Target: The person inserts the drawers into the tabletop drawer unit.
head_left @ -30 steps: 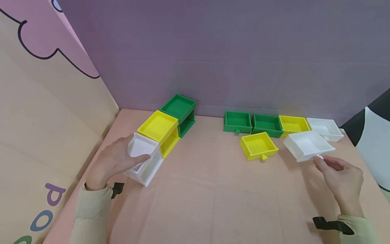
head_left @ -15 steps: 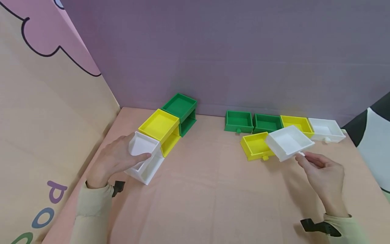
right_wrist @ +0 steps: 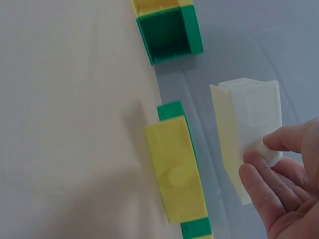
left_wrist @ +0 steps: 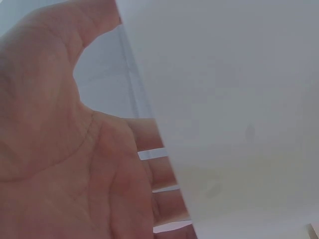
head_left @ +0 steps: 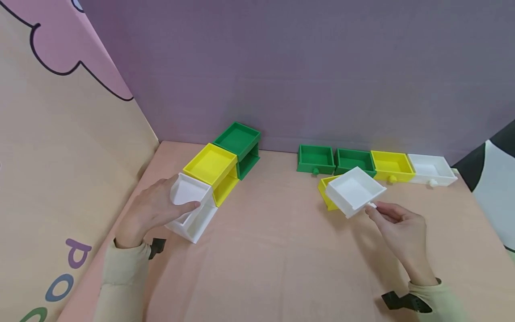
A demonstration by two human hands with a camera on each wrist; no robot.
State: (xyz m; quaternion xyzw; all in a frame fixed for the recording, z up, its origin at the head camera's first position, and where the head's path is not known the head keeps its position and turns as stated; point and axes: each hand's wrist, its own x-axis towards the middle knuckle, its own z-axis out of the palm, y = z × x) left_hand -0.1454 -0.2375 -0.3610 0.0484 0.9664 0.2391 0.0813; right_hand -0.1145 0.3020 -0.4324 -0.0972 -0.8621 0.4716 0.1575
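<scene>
On the left, my left hand point(head_left: 149, 212) grips a white drawer casing point(head_left: 186, 190), thumb over its near right edge and fingers round its far side. Its front is hollow. In the left wrist view the white casing wall point(left_wrist: 234, 114) covers the fingertips. My right hand point(head_left: 402, 232) pinches the small knob of a white drawer point(head_left: 356, 190) and holds it raised and tilted above the table. From overhead, the white drawer overlaps a yellow drawer point(head_left: 327, 199). The right wrist view shows thumb and fingers at the knob point(right_wrist: 269, 152) and the yellow drawer's front point(right_wrist: 177, 164) below.
Beyond the white casing stand a yellow casing point(head_left: 211, 163) and a green casing point(head_left: 238, 138), in line. Along the back wall lie two green drawers point(head_left: 316, 156), another yellow drawer point(head_left: 392, 164) and another white drawer point(head_left: 432, 167). A patterned wall point(head_left: 72, 143) bounds the left side.
My right hand has carried the white drawer leftward, from in front of the back row to over the nearer yellow drawer. My left hand keeps its grip on the casing.
</scene>
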